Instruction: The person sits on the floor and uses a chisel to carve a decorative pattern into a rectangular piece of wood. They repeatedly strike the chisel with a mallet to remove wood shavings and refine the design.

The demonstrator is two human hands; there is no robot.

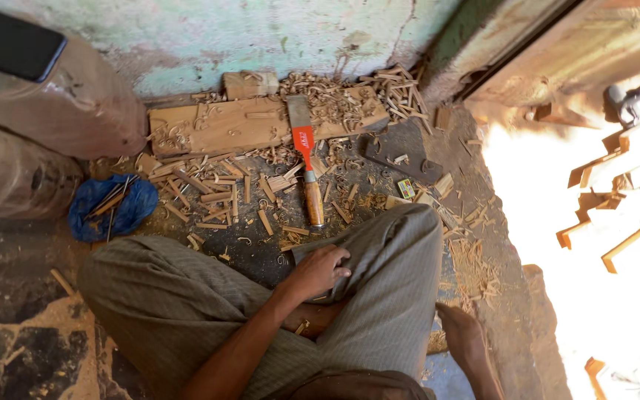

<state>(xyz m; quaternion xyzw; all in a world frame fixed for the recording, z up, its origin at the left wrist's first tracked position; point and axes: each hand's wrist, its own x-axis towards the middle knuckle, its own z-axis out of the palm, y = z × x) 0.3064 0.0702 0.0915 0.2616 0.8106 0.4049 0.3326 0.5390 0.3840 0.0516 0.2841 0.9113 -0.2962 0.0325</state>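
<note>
I sit cross-legged on the floor in grey striped trousers (187, 304). My left hand (318, 270) lies on my lap at the edge of the trouser leg, its fingers curled onto the cloth. Just beyond that hand, a broad chisel (305, 159) with a red and wooden handle lies on the floor, its blade resting on a flat wooden plank (238, 124). Wood shavings and short offcut sticks (220, 194) lie scattered around both. My bare foot (464, 337) shows at the lower right. My right hand is out of view.
A blue cloth (111, 206) holding thin sticks lies to the left. Filled plastic sacks (53, 111) stand against the wall, with a dark flat object (9, 41) on top. A dark plate (398, 152) and a small box (406, 188) lie right of the chisel. Stacked wooden pieces (631, 192) sit in bright sunlight.
</note>
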